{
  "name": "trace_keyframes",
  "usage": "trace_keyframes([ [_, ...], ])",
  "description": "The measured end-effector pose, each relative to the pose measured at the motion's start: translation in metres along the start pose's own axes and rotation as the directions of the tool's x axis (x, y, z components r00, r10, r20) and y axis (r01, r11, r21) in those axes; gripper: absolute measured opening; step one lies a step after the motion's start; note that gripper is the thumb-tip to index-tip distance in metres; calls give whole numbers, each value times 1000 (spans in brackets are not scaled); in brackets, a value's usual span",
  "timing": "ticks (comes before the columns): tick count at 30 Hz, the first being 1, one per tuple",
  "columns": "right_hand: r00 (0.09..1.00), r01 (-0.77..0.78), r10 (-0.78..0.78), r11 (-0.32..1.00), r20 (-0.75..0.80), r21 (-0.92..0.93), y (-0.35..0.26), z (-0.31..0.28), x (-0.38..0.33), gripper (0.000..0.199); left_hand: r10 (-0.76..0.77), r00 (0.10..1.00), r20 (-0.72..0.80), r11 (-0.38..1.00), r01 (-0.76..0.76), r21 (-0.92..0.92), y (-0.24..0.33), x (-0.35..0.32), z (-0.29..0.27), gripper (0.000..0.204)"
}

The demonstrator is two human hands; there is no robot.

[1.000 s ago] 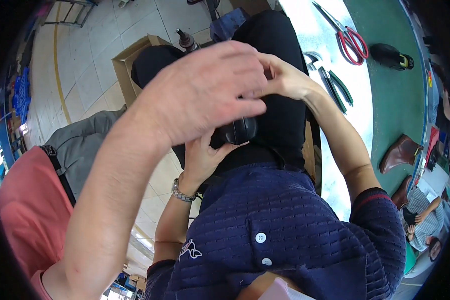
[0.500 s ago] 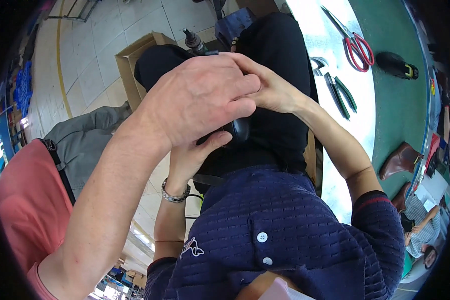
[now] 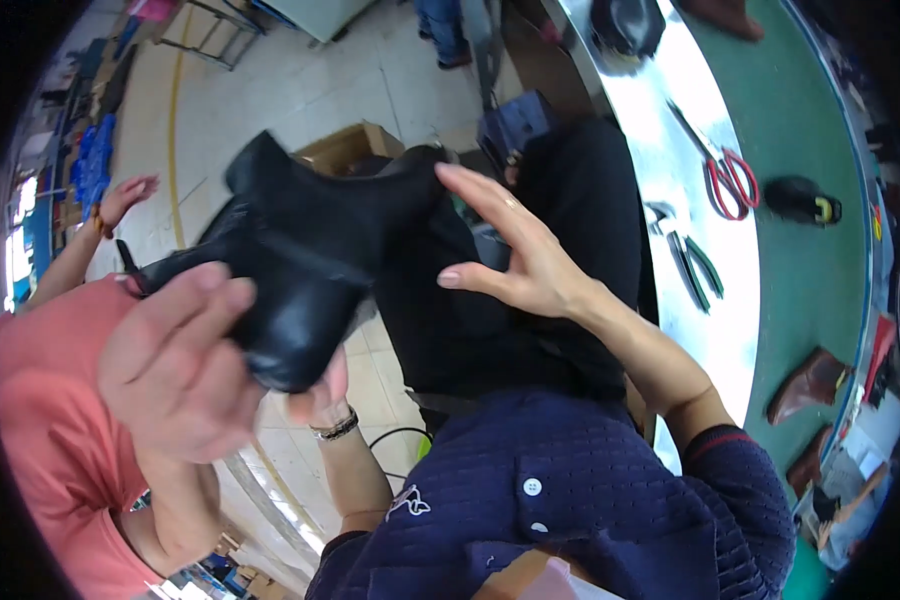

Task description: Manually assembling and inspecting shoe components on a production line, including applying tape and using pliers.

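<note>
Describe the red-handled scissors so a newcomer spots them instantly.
Start at the green-topped workbench along the right side, with its shiny metal edge strip. The scissors lie on that strip, above the green-handled pliers. They are the only tool with red loop handles.

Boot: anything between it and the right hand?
Nothing visible. The right hand is open, just beside the boot. The left hand is under it, mostly hidden; another person's hand covers its left end.
</note>
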State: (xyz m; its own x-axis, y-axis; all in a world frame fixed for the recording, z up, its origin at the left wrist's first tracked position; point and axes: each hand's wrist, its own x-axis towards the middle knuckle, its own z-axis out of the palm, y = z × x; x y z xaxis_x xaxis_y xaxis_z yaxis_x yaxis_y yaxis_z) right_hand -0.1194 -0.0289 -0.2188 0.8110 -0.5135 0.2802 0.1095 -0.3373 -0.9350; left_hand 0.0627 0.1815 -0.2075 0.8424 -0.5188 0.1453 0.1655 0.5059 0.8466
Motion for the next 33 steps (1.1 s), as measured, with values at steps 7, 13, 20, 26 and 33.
trace_keyframes([
  [7, 973, -225, 225, 974, -49, 2, 15, -15, -27, 40, -223, 962, 156, 975, 217, 57, -5, 26, 22, 100],
  [13, 912, -397, 403, 914, -78, 87, 25, -31, -53, 28, -605, 623, 496, 786, 568, 244, -58, -1, 41, 71],
  [20, 845, -447, 446, 892, -294, 69, 16, -71, -53, 23, -766, 356, 535, 613, 654, 442, -135, -26, 71, 49],
  [26, 788, -463, 427, 886, -444, 30, 18, -99, -68, 25, -903, 308, 301, 430, 676, 598, -194, -35, 50, 45],
  [33, 762, -523, 488, 851, -426, 41, 25, -94, -80, 27, -896, 352, 272, 444, 688, 574, -202, -40, 48, 39],
])
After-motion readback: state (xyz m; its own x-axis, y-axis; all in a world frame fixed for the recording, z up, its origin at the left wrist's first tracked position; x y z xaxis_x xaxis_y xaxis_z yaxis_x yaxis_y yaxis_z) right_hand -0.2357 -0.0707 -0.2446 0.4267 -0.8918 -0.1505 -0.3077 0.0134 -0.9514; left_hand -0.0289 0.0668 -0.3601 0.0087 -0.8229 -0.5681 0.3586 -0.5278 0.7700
